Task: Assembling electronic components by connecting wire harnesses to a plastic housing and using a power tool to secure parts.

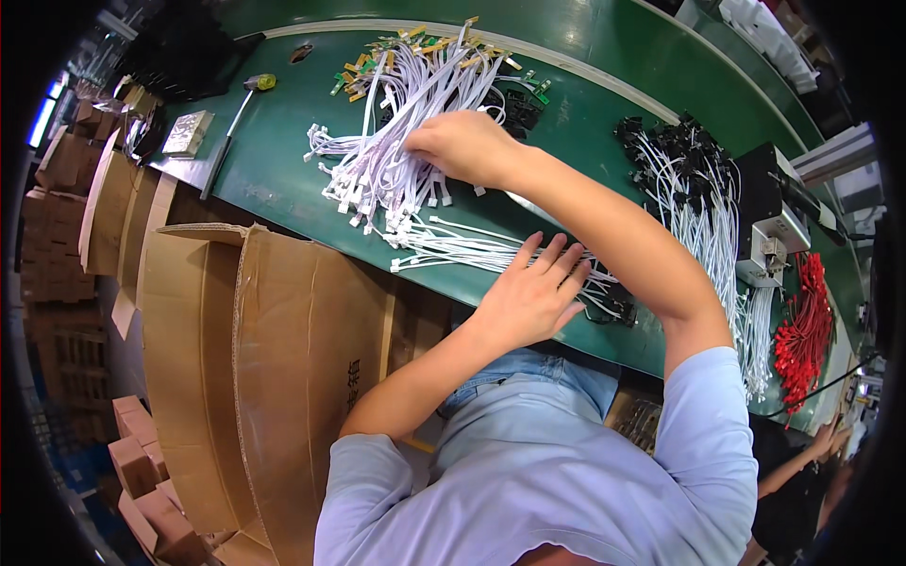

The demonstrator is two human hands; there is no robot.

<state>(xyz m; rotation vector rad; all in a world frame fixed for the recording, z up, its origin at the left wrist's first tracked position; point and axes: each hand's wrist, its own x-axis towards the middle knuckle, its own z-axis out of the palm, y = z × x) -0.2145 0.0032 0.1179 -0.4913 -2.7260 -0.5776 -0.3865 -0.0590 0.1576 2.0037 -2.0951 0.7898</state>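
Observation:
A large heap of white cables [415,94] with small white connectors lies on the green bench [274,203]; small green and yellow boards show at its far end. Reaching across to the left, my right hand [464,148] has its fingers curled down into this heap, closed on white cables; the fingertips are partly hidden. Nearer to me, a flatter row of white cables [453,247] lies sideways, with black parts [618,309] at its right end. My left hand [530,294] rests over that row, open, its fingers spread.
Further right are a bundle of white cables with black ends [689,189], a black-and-silver device [769,231] and red cables [804,330]. A screwdriver [231,137] and silvery block [188,134] lie left. An open cardboard box [311,330] stands against the near edge. Another person's arm [797,464] shows lower right.

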